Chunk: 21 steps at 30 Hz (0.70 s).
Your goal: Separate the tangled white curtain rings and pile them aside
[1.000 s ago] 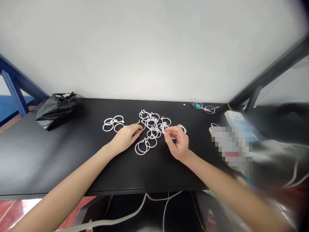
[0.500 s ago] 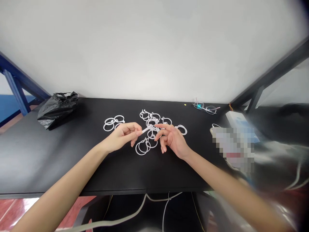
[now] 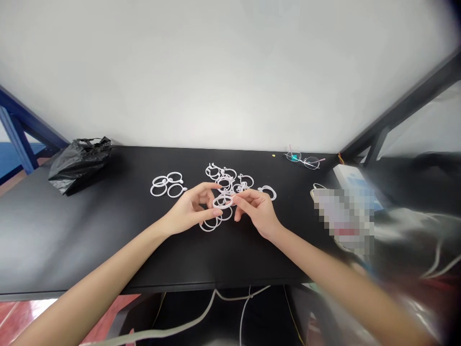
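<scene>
A white plastic ring (image 3: 222,207), like a shower curtain ring, is held above the pile, its round face tilted toward me. My right hand (image 3: 256,207) pinches its right side between thumb and fingers. At the ring's left, my left hand (image 3: 196,206) has thumb and index finger spread apart, the thumb tip at the lower edge; whether it touches cannot be made out. Under and behind both hands lie several more white rings (image 3: 246,179) with small knobbed clasps, partly hidden. Another group of white rings (image 3: 159,190) lies left of my left hand.
The black table (image 3: 173,259) stands against a pale wall. A black plastic bag (image 3: 81,163) sits at the back left. Eyeglasses (image 3: 302,160) lie at the back right, near a white-and-blue box (image 3: 355,185) and a blurred clear plastic bag (image 3: 406,240). Cables (image 3: 201,317) hang below the front edge.
The held ring has turned from edge-on to showing its round face. My right hand has closed on it, while my left thumb and index finger have spread. The view has shifted slightly.
</scene>
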Each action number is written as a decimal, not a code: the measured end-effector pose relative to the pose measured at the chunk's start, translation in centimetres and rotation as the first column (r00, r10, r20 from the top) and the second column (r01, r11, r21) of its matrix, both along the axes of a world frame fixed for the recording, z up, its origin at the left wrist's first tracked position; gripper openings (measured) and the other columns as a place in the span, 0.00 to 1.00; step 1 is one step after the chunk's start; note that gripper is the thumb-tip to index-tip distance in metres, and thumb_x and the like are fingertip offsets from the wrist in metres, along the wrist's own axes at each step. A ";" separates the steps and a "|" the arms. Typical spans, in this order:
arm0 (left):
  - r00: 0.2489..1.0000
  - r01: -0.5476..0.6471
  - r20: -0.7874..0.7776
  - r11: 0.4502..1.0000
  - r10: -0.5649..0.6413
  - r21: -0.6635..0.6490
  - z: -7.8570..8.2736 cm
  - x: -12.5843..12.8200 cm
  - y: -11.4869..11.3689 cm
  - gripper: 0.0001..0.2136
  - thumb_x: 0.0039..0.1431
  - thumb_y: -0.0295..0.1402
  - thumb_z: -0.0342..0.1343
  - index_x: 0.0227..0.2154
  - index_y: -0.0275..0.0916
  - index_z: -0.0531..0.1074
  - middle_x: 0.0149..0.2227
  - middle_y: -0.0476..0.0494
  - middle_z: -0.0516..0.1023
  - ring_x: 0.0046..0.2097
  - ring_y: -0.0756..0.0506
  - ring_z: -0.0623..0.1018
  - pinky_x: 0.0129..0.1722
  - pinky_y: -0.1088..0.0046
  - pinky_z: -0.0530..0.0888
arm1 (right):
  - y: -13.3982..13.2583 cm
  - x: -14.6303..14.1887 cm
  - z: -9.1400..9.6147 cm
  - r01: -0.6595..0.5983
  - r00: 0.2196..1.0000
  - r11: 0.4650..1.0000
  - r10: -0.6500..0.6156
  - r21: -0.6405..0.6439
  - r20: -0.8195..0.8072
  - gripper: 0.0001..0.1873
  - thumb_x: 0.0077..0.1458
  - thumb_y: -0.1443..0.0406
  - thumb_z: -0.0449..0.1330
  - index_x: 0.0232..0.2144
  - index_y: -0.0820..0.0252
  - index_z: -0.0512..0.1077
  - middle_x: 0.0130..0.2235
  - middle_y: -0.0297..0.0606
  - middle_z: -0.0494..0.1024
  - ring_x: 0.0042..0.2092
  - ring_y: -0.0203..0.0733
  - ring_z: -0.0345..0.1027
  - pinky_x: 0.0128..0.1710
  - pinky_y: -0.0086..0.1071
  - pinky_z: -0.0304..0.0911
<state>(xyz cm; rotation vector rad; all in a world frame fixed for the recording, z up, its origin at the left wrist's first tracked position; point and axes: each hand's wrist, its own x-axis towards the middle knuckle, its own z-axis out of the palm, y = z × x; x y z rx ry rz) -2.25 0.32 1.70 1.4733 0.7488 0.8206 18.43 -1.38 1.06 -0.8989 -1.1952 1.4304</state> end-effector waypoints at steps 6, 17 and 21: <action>0.999 -0.009 -0.048 1.000 0.009 0.004 0.0 0.8 -0.9 0.18 0.57 0.36 0.62 0.49 0.36 0.71 0.27 0.54 0.64 0.25 0.56 0.67 0.20 0.83 0.65 | -0.8 -0.2 -0.7 0.103 0.978 0.962 -0.144 0.251 0.150 0.09 0.55 0.59 0.65 0.30 0.60 0.76 0.22 0.32 0.77 0.20 0.36 0.72 0.23 0.30 0.70; 0.997 0.070 -0.013 0.994 -0.071 -0.084 0.7 0.3 -0.7 0.20 0.55 0.36 0.62 0.50 0.36 0.71 0.29 0.53 0.63 0.24 0.56 0.66 0.20 0.81 0.69 | -0.6 1.1 -0.8 -0.261 0.787 0.734 -0.214 0.627 0.578 0.11 0.66 0.65 0.48 0.29 0.57 0.60 0.21 0.27 0.62 0.20 0.32 0.56 0.22 0.27 0.54; 0.991 0.132 -0.010 0.981 -0.135 -0.142 0.5 0.2 -0.7 0.19 0.55 0.35 0.63 0.48 0.36 0.71 0.29 0.53 0.64 0.27 0.54 0.68 0.23 0.79 0.70 | -0.7 1.2 -0.8 -0.330 0.767 0.702 -0.191 0.631 0.613 0.13 0.67 0.65 0.46 0.27 0.56 0.57 0.21 0.26 0.58 0.20 0.31 0.52 0.21 0.27 0.51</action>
